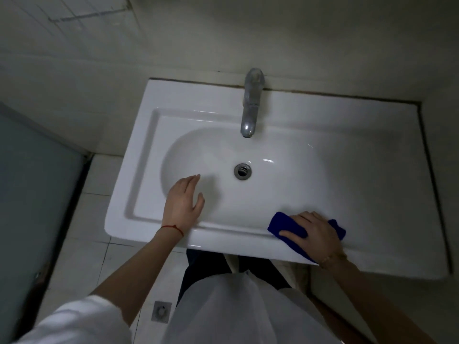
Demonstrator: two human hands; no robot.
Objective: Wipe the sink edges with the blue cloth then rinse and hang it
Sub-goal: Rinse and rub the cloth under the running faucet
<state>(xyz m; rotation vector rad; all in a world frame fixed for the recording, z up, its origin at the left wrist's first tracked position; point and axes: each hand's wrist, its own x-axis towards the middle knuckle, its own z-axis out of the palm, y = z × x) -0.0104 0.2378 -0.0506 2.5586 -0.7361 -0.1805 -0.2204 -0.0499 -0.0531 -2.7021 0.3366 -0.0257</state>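
Observation:
A white ceramic sink [149,125] fills the middle of the view, with a chrome tap [250,105] at its back and a metal drain [242,171] in the bowl. The blue cloth [283,222] lies on the sink's front edge, right of centre. My right hand [313,232] presses flat on the cloth with spread fingers. My left hand [183,202] hovers over the front left of the bowl, fingers straight, holding nothing. A red string circles the left wrist.
The sink sits against a pale wall, with a ledge at its right [434,194]. White floor tiles and a square floor drain [161,311] lie below left. A grey-green door panel [32,194] stands at the far left. A thin rail [82,17] crosses the upper left wall.

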